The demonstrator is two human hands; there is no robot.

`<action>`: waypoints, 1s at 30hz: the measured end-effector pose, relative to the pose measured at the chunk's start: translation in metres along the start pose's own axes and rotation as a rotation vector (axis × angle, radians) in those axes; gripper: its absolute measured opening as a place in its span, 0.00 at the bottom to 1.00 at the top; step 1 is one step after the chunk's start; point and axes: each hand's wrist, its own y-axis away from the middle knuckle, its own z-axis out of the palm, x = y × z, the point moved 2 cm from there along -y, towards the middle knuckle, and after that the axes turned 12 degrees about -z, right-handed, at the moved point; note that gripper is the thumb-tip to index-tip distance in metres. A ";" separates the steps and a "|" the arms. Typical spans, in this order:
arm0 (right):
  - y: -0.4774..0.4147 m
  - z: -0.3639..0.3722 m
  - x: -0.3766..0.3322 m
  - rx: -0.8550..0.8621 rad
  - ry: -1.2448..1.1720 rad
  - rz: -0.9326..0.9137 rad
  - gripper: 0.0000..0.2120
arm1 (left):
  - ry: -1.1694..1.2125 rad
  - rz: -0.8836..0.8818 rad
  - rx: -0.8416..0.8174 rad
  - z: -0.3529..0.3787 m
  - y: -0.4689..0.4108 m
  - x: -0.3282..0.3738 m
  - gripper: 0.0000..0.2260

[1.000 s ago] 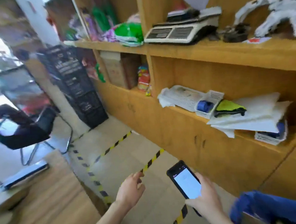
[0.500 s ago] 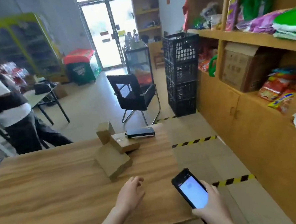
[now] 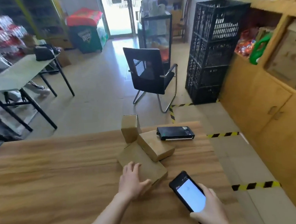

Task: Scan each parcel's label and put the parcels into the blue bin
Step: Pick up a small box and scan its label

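Brown cardboard marks three of the parcels, which are bunched together at the centre of the frame on a wooden table (image 3: 61,177) that fills the lower left. The near box (image 3: 147,161) lies flat and angled. A second box (image 3: 156,146) lies just behind it, touching it. A third box (image 3: 130,128) stands upright at the table's far edge, against the second. A flat black parcel (image 3: 175,133) lies to the right of them, near the far right corner of the table and apart from the boxes.

The left hand (image 3: 132,180) rests on the near end of the near box, fingers laid loosely spread over its top and thumb stretched out along its near edge. The right hand (image 3: 210,210), at the lower right, grips a phone (image 3: 188,192) from below. The phone's lit white screen faces up and its top end points toward the near box without touching it.

Beyond the table, at upper centre, stands a black chair (image 3: 150,73). Stacked black crates (image 3: 213,52) stand to its right, against a wooden cabinet (image 3: 265,113). Yellow-and-black tape (image 3: 255,185) runs across the floor at the right.
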 end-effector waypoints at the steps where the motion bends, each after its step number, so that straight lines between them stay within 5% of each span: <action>1: -0.006 0.004 -0.003 -0.005 0.011 0.008 0.44 | -0.048 0.008 -0.030 0.001 -0.010 0.000 0.40; 15: -0.027 0.039 -0.015 -0.153 0.171 -0.065 0.47 | -0.284 0.020 -0.169 0.017 -0.005 -0.042 0.46; 24: 0.001 0.054 -0.011 -0.312 0.169 -0.217 0.47 | -0.232 -0.208 -0.237 0.010 0.087 -0.101 0.46; 30: 0.018 0.051 -0.002 -0.363 0.202 -0.273 0.47 | -0.046 -0.441 -0.173 0.024 0.111 -0.074 0.43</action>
